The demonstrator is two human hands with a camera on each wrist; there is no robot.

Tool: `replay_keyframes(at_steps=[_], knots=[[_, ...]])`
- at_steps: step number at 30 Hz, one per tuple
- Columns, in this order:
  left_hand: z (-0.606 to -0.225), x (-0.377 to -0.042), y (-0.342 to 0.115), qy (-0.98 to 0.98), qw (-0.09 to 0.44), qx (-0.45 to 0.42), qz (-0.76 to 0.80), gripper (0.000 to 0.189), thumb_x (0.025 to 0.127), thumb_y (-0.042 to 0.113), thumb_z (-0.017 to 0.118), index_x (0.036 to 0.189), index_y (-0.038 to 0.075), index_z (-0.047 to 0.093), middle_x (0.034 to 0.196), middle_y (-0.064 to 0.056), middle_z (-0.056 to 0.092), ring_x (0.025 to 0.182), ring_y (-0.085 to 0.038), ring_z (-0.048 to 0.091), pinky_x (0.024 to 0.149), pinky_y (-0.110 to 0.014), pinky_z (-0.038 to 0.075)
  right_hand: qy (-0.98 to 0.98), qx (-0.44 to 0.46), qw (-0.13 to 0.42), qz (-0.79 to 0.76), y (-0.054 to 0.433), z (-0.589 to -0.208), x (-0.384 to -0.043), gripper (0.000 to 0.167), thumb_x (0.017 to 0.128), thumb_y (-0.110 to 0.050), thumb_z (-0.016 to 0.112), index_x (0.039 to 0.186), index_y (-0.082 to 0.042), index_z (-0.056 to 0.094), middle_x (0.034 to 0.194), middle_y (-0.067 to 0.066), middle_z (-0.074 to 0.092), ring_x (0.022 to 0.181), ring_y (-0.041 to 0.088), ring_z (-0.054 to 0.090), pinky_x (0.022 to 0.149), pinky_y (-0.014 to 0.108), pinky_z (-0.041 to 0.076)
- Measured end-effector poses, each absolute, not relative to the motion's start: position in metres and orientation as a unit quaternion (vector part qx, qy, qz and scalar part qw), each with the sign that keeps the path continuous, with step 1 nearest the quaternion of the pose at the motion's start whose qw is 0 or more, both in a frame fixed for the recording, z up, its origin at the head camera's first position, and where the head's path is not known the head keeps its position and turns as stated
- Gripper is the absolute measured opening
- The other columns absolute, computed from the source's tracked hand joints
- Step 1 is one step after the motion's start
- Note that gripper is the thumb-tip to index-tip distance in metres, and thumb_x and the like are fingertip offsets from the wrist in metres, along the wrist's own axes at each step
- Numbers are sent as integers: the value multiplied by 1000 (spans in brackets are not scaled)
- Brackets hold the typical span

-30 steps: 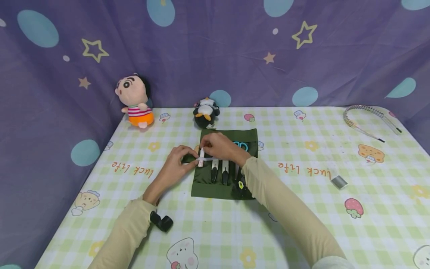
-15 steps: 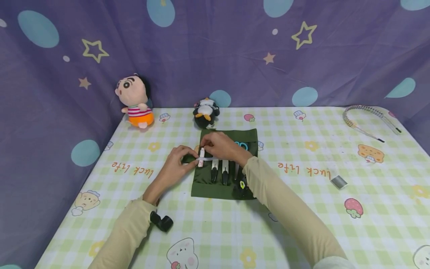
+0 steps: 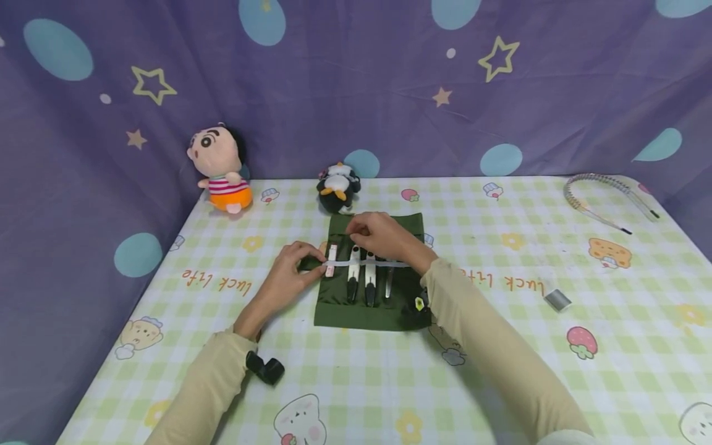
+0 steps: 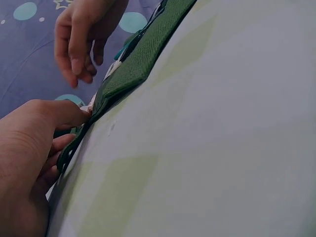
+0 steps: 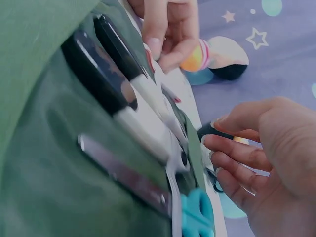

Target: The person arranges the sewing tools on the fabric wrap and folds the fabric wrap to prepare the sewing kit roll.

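teal scissor handles point(image 5: 197, 222): clear from right wrist, hidden from head.

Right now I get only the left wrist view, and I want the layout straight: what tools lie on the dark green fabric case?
Observer: Two slim black-and-white tools lie side by side under a narrow whitish strap.
Operator: What is just past the far edge of the case?
Observer: A small black-and-white plush penguin.
Operator: Anything small lying to the right of the case?
Observer: Yes, a flat grey square on the green-and-white checked tablecloth.
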State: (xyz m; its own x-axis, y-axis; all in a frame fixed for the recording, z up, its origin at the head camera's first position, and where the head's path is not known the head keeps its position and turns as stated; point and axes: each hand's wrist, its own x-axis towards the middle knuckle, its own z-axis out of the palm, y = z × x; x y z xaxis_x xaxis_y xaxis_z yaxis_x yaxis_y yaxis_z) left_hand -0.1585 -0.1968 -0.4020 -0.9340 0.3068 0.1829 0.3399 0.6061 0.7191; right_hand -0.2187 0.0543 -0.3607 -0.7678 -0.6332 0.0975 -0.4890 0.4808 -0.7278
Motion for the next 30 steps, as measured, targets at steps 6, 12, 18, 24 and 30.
replay_keyframes(at_steps=[6, 12, 18, 24, 30], knots=[[-402, -158, -198, -896, 20, -176, -408, 10, 96, 13, 76, 105, 11, 75, 117, -10, 63, 116, -33, 52, 103, -56, 37, 860, -312, 75, -397, 80, -358, -211, 23, 106, -10, 60, 124, 1, 70, 116, 11, 70, 102, 22, 67, 87, 41, 55], [-397, -158, -193, -893, 35, -187, -408, 10, 96, 12, 76, 105, 9, 74, 115, -11, 63, 114, -32, 51, 101, -53, 37, 863, -293, 41, -410, 116, -361, -204, 20, 104, -8, 62, 118, 2, 71, 109, 12, 71, 95, 24, 68, 83, 43, 56], [-388, -157, -180, -890, 40, -200, -407, 9, 97, 13, 74, 105, 9, 74, 119, -11, 62, 116, -33, 46, 98, -54, 36, 877, -258, 5, -405, 159, -362, -190, 17, 102, -4, 64, 115, 2, 73, 106, 12, 71, 96, 26, 66, 84, 45, 54], [-384, -156, -166, -883, 41, -240, -402, 8, 97, 11, 73, 104, 8, 74, 116, -10, 62, 113, -33, 48, 98, -53, 36, 889, -225, -33, -397, 199, -363, -172, 16, 102, -7, 65, 114, 1, 73, 105, 11, 73, 96, 27, 67, 83, 45, 53], [-384, -156, -150, -884, 37, -253, -391, 9, 98, 13, 72, 106, 9, 74, 119, -9, 62, 118, -33, 46, 99, -54, 38, 905, -188, -58, -378, 234, -365, -152, 17, 103, -11, 66, 115, -2, 74, 105, 8, 73, 96, 24, 66, 81, 30, 51]])
